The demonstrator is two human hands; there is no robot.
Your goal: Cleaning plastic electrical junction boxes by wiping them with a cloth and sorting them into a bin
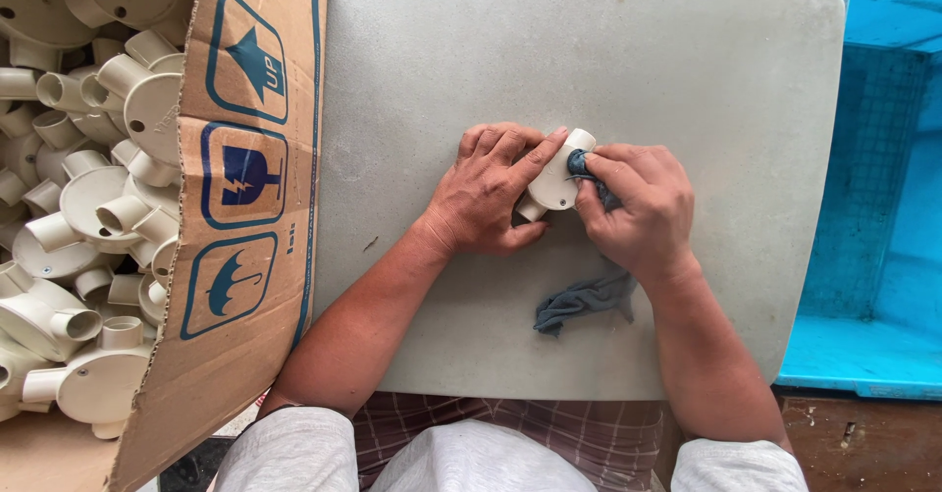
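The cream plastic conduit fitting [552, 180] sits between my two hands near the middle of the grey table [589, 51], its round body lying on the tabletop and one short spout pointing up and away from me. My left hand [488, 193] presses it from the left, and my right hand [638, 207] closes in from the right, so the fitting is touched on both sides.

To my left stands an open cardboard box [245, 257], its flap folded out over the table edge. Three blue square pictograms run down that flap: an upward arrow at the top, a cracked glass in the middle, an umbrella at the bottom. Inside the box lies a heap of the same cream fittings [88, 207]. On my right is a blue plastic crate [883, 207].

My left hand is curled round the fitting, index finger stretched along its upper rim. My right hand is pinched narrow on a dark grey cloth [587, 301], pushing a bunched part of it against the spout; the rest of the cloth trails under my wrist onto the table
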